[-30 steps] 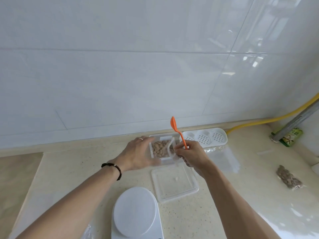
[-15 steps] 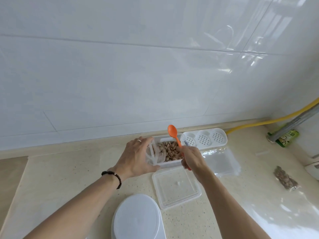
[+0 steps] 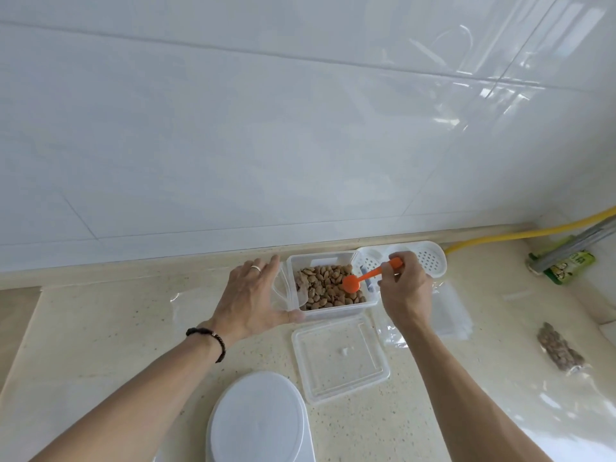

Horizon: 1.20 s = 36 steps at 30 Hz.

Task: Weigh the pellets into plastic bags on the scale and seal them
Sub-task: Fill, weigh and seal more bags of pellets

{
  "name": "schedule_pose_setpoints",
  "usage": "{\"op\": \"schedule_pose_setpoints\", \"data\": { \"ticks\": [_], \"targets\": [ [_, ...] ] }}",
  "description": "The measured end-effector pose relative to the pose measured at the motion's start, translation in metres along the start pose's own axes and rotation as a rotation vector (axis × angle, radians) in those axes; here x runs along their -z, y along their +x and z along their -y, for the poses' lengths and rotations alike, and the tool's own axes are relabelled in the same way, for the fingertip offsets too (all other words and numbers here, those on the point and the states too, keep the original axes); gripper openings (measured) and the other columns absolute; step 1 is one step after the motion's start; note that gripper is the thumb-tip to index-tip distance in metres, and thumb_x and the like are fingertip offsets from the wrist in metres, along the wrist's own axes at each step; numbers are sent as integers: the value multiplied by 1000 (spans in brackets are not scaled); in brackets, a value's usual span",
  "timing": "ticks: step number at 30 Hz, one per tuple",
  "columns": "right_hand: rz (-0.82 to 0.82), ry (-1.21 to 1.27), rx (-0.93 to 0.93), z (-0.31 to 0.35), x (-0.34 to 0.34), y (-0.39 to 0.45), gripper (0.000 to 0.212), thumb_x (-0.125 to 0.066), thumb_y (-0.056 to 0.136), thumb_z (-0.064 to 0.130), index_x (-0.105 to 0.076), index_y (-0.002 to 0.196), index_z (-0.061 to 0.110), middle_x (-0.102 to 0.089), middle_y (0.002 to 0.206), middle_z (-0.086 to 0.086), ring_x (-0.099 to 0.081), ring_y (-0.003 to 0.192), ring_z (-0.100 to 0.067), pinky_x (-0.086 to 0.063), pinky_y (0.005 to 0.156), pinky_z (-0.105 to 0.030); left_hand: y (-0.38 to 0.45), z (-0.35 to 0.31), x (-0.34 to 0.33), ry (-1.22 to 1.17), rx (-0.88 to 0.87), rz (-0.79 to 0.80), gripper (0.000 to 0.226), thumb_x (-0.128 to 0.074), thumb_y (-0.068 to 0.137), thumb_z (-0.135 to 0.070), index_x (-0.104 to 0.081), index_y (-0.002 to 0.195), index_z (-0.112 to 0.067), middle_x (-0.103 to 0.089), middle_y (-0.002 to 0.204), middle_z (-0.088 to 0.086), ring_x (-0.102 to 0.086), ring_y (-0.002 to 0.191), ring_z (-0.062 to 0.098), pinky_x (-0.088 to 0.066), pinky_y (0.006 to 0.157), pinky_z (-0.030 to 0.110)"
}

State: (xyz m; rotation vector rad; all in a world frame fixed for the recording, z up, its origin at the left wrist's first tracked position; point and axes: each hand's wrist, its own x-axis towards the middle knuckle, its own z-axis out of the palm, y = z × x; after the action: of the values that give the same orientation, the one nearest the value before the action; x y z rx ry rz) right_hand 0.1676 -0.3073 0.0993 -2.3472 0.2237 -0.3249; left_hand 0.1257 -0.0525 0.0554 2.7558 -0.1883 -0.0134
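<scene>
Your right hand (image 3: pixel 405 288) has its fingers (image 3: pixel 390 266) pinched together on the tail of the small orange plastic scoop (image 3: pixel 365 278). The scoop's long axis runs from that pinch down and to your left, so its bowl hangs over the right-hand part of the brown pellets (image 3: pixel 328 286), at or just above their surface; contact is too fine to call. The coming dip turns on this: the pellets lie directly under and leftward of the bowl, so I judge you need only tip the handle and push left along that axis.

Your left hand (image 3: pixel 253 298) is spread against the left wall of the clear rectangular plastic tub (image 3: pixel 333 311), fingers apart, thumb along the tub's near corner. A clear plastic bag (image 3: pixel 281 293) sits between that palm and the tub wall; whether your fingers truly clamp it or merely press it there is unclear. It is the nearer hand to the bag, the right the nearer to the pellets.

The tub holds pellets across most of its floor. Its clear square lid (image 3: pixel 340 356) lies on the pale speckled bench (image 3: pixel 100 345) just in front of it, holding nothing. The white round-topped scale (image 3: pixel 256 418) stands nearer you, its platform bare. A white perforated plastic tray (image 3: pixel 430 258) sits behind your right hand, a stack of spare clear bags (image 3: pixel 450 315) to its right, and one filled bag of pellets (image 3: pixel 560 350) well apart at the right.
</scene>
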Motion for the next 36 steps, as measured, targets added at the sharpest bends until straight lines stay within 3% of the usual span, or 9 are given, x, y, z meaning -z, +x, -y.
{"op": "schedule_pose_setpoints", "data": {
  "ticks": [4,7,11,17,23,31,36],
  "targets": [
    [136,-102,18,-5,-15,-2,9,-52,96,11,-60,98,6,-61,65,-2,-61,55,-21,-51,49,-35,3,0,-2,19,3,11,132,-35,54,-98,-18,151,-10,-44,136,11,-39,126,26,-28,110,42],
    [222,41,-158,-10,-28,-5,8,-55,96,13,-61,99,11,-69,73,-6,-70,62,-20,-60,58,-39,4,0,-3,33,9,8,130,-38,56,-96,-19,151,-10,-44,136,9,-39,126,24,-28,110,40],
    [147,279,-439,-15,-31,-5,6,-57,96,7,-61,99,9,-71,75,-11,-72,61,-18,-62,65,-36,7,1,-4,60,9,15,122,-40,63,-90,-15,152,-10,-44,137,10,-39,126,24,-27,111,39],
    [-4,482,-610,-29,-19,-5,7,-56,97,6,-59,103,7,-71,80,-14,-69,54,-18,-55,56,-27,19,-5,-7,115,22,50,135,-26,53,-99,-12,152,-8,-43,138,10,-39,127,25,-28,110,42],
    [-47,548,-620,-34,-1,-1,10,-55,96,7,-59,105,8,-71,81,-13,-65,51,-16,-53,55,-27,32,-25,-10,132,-8,62,123,-47,66,-87,-10,152,-8,-38,142,11,-34,131,26,-24,112,42],
    [-16,615,-509,-17,34,3,11,-57,96,9,-61,106,7,-73,82,-10,-62,48,-13,-52,53,-26,44,-43,-9,181,-28,103,134,-29,51,-96,-12,151,-10,-40,141,10,-36,130,26,-24,112,43],
    [88,590,-324,16,43,2,10,-59,95,8,-63,104,6,-73,80,-10,-65,52,-18,-53,52,-29,50,-52,-8,27,15,75,129,-46,54,-92,-15,150,-12,-43,137,7,-36,129,25,-28,110,43]
  ]
}}
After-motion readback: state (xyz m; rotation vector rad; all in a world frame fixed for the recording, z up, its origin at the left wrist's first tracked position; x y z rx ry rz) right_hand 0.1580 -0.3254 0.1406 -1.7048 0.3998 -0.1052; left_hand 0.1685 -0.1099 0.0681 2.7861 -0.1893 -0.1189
